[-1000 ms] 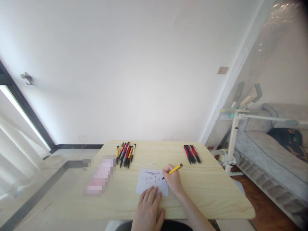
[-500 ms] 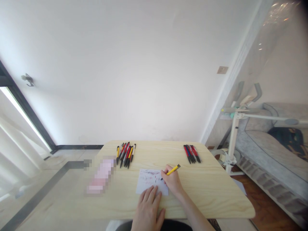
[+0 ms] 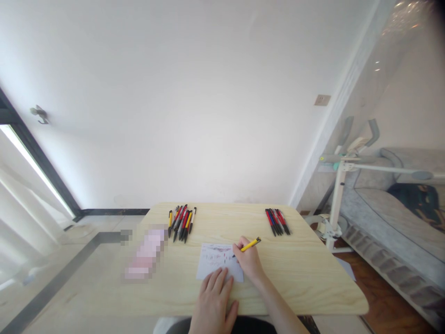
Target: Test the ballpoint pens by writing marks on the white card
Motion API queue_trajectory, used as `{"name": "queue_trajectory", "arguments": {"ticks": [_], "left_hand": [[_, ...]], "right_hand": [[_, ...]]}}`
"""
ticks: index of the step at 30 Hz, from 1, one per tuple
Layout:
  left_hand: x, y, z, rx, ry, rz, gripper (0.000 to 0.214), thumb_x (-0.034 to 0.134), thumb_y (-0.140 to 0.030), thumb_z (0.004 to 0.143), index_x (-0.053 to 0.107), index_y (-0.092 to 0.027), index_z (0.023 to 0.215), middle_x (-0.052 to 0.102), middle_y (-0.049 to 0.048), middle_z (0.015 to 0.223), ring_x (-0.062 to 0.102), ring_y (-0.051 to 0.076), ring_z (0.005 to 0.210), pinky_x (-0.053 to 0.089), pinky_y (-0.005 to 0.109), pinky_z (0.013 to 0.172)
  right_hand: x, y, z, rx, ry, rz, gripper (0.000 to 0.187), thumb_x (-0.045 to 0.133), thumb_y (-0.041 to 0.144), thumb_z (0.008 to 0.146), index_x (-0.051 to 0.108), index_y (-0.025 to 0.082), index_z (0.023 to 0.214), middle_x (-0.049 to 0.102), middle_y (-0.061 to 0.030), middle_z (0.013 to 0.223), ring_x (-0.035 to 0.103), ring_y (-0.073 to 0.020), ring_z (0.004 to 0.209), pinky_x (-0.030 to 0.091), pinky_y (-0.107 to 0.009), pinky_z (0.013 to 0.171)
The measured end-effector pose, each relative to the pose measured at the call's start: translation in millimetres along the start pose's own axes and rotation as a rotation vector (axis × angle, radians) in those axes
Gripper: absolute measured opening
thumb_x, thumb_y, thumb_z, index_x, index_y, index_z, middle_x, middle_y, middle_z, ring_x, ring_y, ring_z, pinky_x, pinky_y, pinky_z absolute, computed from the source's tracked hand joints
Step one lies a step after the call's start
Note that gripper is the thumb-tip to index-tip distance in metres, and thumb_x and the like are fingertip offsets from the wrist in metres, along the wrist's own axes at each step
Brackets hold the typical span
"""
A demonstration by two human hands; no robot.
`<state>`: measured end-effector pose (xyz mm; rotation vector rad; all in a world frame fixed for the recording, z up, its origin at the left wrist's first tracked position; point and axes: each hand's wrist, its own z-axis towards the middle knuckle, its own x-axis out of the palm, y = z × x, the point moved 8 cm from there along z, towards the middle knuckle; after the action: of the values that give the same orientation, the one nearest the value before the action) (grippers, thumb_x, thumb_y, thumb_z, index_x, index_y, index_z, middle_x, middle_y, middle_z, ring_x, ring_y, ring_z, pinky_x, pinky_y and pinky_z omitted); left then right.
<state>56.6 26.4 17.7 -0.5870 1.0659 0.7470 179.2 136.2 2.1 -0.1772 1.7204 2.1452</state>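
Note:
A white sheet of paper point(image 3: 205, 269) with pen marks and scribbles lies near the front of the wooden table. My left hand point(image 3: 216, 294) rests flat on its lower part, fingers spread. In my right hand point(image 3: 248, 260) is a yellow pen point(image 3: 251, 244), gripped in a writing hold. Its dark tip is at the right side of the marks on the paper; whether it touches cannot be made out. Toward the back left lies a loose pile of pens point(image 3: 181, 224) in red, yellow, black and white. A smaller group of red, blue and grey pens point(image 3: 277, 222) lies at the back right.
The pale wooden table point(image 3: 299, 273) stands against a white wall point(image 3: 215, 116). A pixelated pink patch point(image 3: 145, 255) covers something at the table's left. To the right are a white exercise machine point(image 3: 337, 199) and a grey sofa point(image 3: 382, 213).
The pen tip has shifted very slightly up at the right side of the marks. My left hand stays in place on the paper, and both pen groups lie as before.

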Motion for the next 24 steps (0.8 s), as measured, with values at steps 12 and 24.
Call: {"name": "queue_trajectory", "arguments": {"ticks": [12,24], "left_hand": [[-2.7,0.6,1.4,0.006,-0.045,-0.002,0.045,0.048,-0.033,0.079,0.044,-0.022,0.122,0.047,0.0058,0.128,0.042,0.025,0.116,0.040,0.040,0.092],[-17.5,-2.0,4.5,-0.026,-0.184,-0.031,0.039,0.049,-0.045,0.076,0.055,-0.023,0.108,0.059,0.0047,0.116,0.052,0.023,0.105,0.044,0.037,0.085]], "right_hand": [[-5.0,5.0,-2.2,-0.034,-0.061,0.063,0.023,0.052,0.034,0.073,0.041,0.021,0.058,0.041,0.0084,0.043,0.044,-0.0085,0.037,0.033,-0.018,0.037],[-23.0,18.8,-7.4,-0.111,-0.206,0.128,0.020,0.049,0.038,0.078,0.052,0.019,0.085,0.060,-0.0035,0.076,0.058,-0.0171,0.069,0.048,-0.028,0.061]]}}
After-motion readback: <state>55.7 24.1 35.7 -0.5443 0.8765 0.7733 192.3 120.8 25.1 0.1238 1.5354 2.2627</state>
